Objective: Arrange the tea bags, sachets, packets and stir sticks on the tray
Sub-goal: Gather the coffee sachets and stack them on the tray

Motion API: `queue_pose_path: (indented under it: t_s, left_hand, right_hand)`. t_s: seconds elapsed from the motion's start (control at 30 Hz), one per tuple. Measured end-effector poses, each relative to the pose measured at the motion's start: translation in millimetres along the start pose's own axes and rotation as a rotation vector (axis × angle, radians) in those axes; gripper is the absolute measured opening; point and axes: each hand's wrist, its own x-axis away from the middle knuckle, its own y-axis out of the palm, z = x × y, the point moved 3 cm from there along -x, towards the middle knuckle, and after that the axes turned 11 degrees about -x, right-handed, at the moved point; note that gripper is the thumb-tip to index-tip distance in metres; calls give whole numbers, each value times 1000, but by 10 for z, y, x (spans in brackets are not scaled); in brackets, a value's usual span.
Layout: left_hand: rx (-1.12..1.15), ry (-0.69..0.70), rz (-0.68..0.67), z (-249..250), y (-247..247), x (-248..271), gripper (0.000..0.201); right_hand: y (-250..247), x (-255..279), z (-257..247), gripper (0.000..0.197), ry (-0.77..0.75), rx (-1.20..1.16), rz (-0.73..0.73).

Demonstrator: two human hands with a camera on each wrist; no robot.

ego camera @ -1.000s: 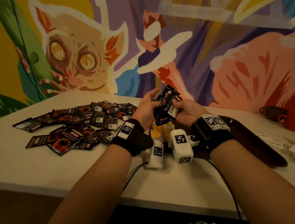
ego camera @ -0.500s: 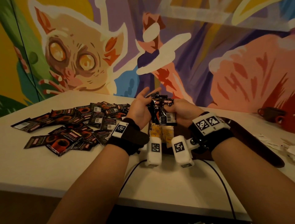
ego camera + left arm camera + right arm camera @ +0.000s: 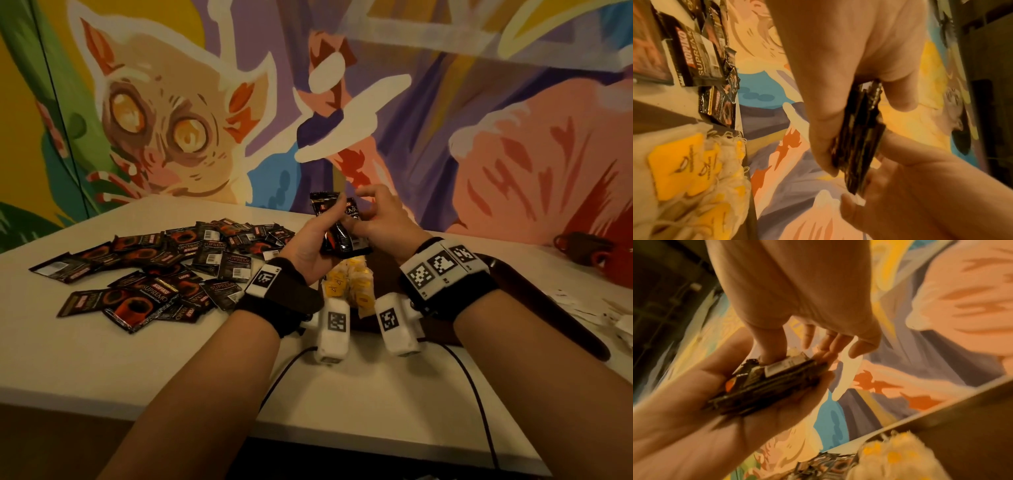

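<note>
My left hand (image 3: 313, 240) cradles a stack of black coffee sachets (image 3: 342, 236) upright, above the near left end of the brown tray (image 3: 534, 308). In the left wrist view its fingers (image 3: 828, 129) and thumb clamp the stack (image 3: 857, 146) edge-on. My right hand (image 3: 380, 219) meets the stack from the right, thumb (image 3: 772, 347) pressed on the top sachet (image 3: 766, 389), the other fingers loosely spread past the far edge. Tea bags with yellow tags (image 3: 346, 281) lie in the tray under my hands.
A loose heap of black sachets (image 3: 164, 270) covers the white table (image 3: 171, 370) to the left. White paper packets (image 3: 565, 298) and dark and red mugs (image 3: 589, 250) sit at the far right. A painted wall rises behind the table.
The messy handful held by both hands has been squared into a neat stack, now standing in my left palm. My right fingers have loosened and lifted.
</note>
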Motion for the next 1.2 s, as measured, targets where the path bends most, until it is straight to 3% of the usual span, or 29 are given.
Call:
queue_pose_path:
  t_s: [0.07,0.17,0.3,0.37,0.43,0.53,0.6,0.73,0.8,0.9,0.97,1.03,1.1,1.2]
  left_hand:
    - [-40,2,14,1,-2,3,57]
    - [-63,-14,22,5,-8,7,60]
    - [-37,-31,28,24,35,16,73]
    - [5,-42,-20,23,115,45,75]
    - [32,-49,-42,11,147,60,80]
    - [52,-65,-53,-5,144,52,91]
    - [57,-66,-41,-1,155,52,86]
    - [3,-58,-25,2,172,31,72]
    - [-1,-62,-7,8,174,45,69]
    - [-13,-50,-40,0,151,39,38]
    - [-57,-58,-50,-7,121,18,24]
    - [-118,-31,-17,22,98,-3,27]
    - [-198,30,42,87,79,-28,37]
    - [-278,92,58,131,95,-72,39]
  right_hand:
    - [-25,27,-44,59,-117,211,13]
    - [-75,77,-145,62,-273,250,-41]
    - [-78,112,-141,108,-351,412,-288]
    - [-16,104,-91,123,-409,536,-343]
    - [16,83,-61,120,-450,572,-312]
    - [-26,97,-108,96,-523,472,-261]
    - [-44,135,-128,88,-555,433,-254]
    - [-18,164,-75,104,-558,387,-249]
    - [-28,164,-59,101,-572,391,-228]
    - [-93,164,-58,92,-555,404,-151]
    - [-141,153,-18,110,-500,426,-161]
    - [-192,154,-1,123,-429,377,-155]
    - [-255,162,-15,105,-324,172,-80]
    - [-324,114,15,55,-130,-172,-3]
